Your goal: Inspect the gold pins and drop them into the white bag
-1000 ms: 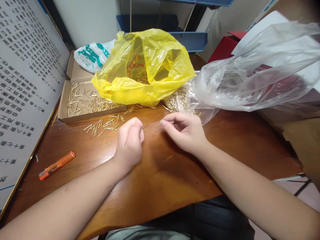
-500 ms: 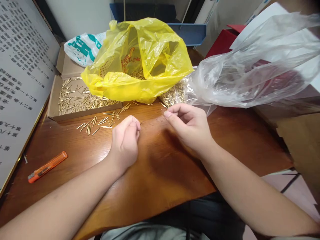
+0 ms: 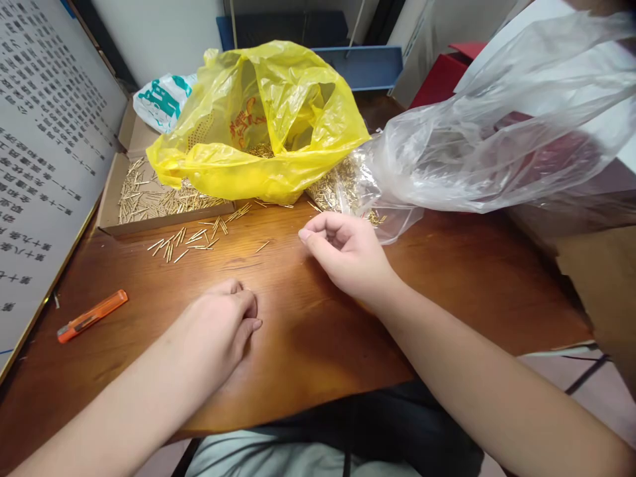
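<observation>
My left hand rests palm down on the wooden table, its fingers curled under and closed; whatever is inside them is hidden. My right hand hovers in front of the clear bag, thumb and forefinger pressed together in a pinch. Anything between those fingertips is too small to make out. Beyond the left hand lies a single thin brass-coloured pin. Several more loose pins are scattered in front of a shallow cardboard box, which holds many of the same kind.
A yellow plastic bag with pins inside stands open at the back. Beside it a clear plastic bag holds more pins. An orange utility knife lies at left near a printed board. A cardboard piece is at right.
My left hand has drawn back toward me and turned palm down, uncovering the single pin. My right hand, still pinched, has shifted slightly left. The view has also shifted a little.
</observation>
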### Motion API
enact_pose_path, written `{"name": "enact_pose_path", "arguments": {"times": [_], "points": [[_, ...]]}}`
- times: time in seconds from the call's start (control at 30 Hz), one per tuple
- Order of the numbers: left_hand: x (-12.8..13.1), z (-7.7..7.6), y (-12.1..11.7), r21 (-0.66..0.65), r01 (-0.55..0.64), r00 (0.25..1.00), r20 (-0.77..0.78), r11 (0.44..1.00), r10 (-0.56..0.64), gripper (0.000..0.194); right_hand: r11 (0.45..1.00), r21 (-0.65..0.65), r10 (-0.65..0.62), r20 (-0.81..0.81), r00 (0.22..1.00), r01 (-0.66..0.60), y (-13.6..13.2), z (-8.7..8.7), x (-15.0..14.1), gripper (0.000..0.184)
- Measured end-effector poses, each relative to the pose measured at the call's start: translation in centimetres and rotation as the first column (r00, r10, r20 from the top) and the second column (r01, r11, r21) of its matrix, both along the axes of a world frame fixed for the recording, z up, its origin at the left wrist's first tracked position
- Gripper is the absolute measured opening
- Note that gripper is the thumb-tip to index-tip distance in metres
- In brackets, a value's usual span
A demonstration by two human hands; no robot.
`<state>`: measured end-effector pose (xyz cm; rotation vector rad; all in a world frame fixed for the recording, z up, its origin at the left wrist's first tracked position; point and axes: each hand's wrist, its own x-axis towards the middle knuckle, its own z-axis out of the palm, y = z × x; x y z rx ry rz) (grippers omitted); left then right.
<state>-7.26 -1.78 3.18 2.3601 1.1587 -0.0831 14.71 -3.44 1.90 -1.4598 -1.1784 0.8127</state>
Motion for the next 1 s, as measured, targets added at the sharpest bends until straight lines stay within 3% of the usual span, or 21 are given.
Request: {"name": "enact_pose_path", "arguments": {"times": [0.1, 0.27, 0.43, 0.57, 0.73, 0.87, 0.93, 1.0], "points": [[-0.7, -0.6, -0.6, -0.029, 0.022, 1.000, 0.023, 0.999, -0.021, 0.019, 1.000, -0.008, 0.017, -0.004, 1.000, -0.017, -0.2, 0.2, -0.1, 0.019], [-1.3, -2.4, -0.2, 0.207, 0.093, 0.986, 0.119, 0.974, -0.119, 0.023, 0.997, -0.043, 0.068, -0.010, 0.998, -0.068, -0.2, 0.1, -0.2, 0.018], [-1.8, -3.2, 1.7, 0.320, 0.247, 0.944, 0.134, 0.915, -0.302, 0.023, 0.990, -0.116, 0.089, 0.034, 0.995, -0.085, 0.3, -0.3, 0.0, 0.016], [-2.4, -2.7, 1.6, 0.406, 0.237, 0.951, 0.088, 0.882, -0.296, 0.024, 0.982, -0.159, 0.106, 0.032, 0.994, -0.099, 0.5, -0.1, 0.3, 0.015], [-2.4, -3.7, 0.5, 0.448, 0.218, 0.961, 0.055, 0.867, -0.270, 0.028, 0.975, -0.174, 0.138, -0.010, 0.990, -0.138, 0.3, 0.2, -0.1, 0.015], [-1.6, -2.8, 1.0, 0.323, 0.117, 0.967, 0.178, 0.939, -0.182, 0.029, 0.960, -0.230, 0.154, -0.045, 0.987, -0.161, 0.3, 0.2, -0.3, 0.015], [-0.8, -1.2, 1.7, 0.163, 0.043, 0.962, 0.261, 0.986, -0.085, 0.024, 0.961, -0.231, 0.138, -0.064, 0.988, -0.150, 0.4, 0.2, -0.3, 0.014], [0.5, 0.2, 2.4, 0.025, -0.137, 0.916, 0.385, 0.990, 0.117, 0.024, 0.966, -0.221, 0.113, -0.113, 0.987, -0.136, 0.4, 0.2, -0.3, 0.013]]}}
